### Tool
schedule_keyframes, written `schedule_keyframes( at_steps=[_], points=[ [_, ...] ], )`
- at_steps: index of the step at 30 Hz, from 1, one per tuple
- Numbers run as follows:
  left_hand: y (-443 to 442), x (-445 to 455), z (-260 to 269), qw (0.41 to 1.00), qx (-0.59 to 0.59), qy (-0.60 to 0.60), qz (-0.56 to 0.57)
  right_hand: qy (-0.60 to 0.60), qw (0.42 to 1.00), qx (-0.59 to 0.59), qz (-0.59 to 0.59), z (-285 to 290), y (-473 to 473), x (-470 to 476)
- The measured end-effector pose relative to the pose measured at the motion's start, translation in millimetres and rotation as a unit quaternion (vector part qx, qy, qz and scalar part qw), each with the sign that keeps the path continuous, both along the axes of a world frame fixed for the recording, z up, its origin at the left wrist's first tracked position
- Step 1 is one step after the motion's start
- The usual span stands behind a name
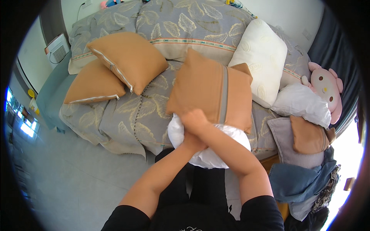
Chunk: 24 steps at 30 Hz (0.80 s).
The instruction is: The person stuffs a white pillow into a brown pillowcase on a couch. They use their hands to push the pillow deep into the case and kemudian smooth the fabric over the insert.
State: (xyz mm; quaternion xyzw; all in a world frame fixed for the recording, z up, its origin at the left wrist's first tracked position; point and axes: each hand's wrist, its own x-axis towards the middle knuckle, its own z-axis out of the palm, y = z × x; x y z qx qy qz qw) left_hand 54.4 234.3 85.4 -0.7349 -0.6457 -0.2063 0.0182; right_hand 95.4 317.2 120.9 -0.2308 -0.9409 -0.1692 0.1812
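Observation:
A tan cushion cover (pixel 196 86) with a grey stripe lies before me on the sofa's front part. From its near end bulges a white cushion insert (pixel 235 137), partly inside the cover. My right hand (pixel 195 119), blurred and curled, grips the cover's near edge where it meets the insert. Just below, my left hand (pixel 195 141) rests against the white insert, crossing under my right wrist. Its fingers are mostly hidden by my right forearm, so their grip cannot be made out.
Two filled tan cushions (pixel 130 60) with white zippers overlap on the left of the patterned sofa cover (pixel 156 106). At right are a white pillow (pixel 260 63), another white insert (pixel 302 102), a pink plush toy (pixel 325 86), a folded tan cover (pixel 309 134) and draped clothes (pixel 297 182).

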Motion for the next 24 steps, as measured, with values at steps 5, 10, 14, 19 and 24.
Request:
schedule_keyframes(
  at_steps=[5, 10, 14, 19, 24],
  points=[
    [-38, -36, 36, 0.989, 0.087, -0.072, -0.098, 0.106, 0.993, -0.033, -0.033, 13, 0, 26],
    [-43, -109, 43, 0.943, 0.029, -0.32, 0.088, 0.105, 0.993, -0.016, -0.045, 9, -3, 21],
    [-22, -90, -7, 0.849, -0.048, -0.526, 0.002, 0.051, 0.997, 0.028, -0.049, 11, 6, -3],
    [-14, -29, -11, 0.937, -0.018, -0.346, 0.051, 0.066, 0.996, -0.051, -0.021, 15, 22, -3],
    [13, -23, -19, 0.972, -0.124, -0.196, 0.022, 0.126, 0.982, -0.073, 0.117, 15, 1, 10]
  ],
)
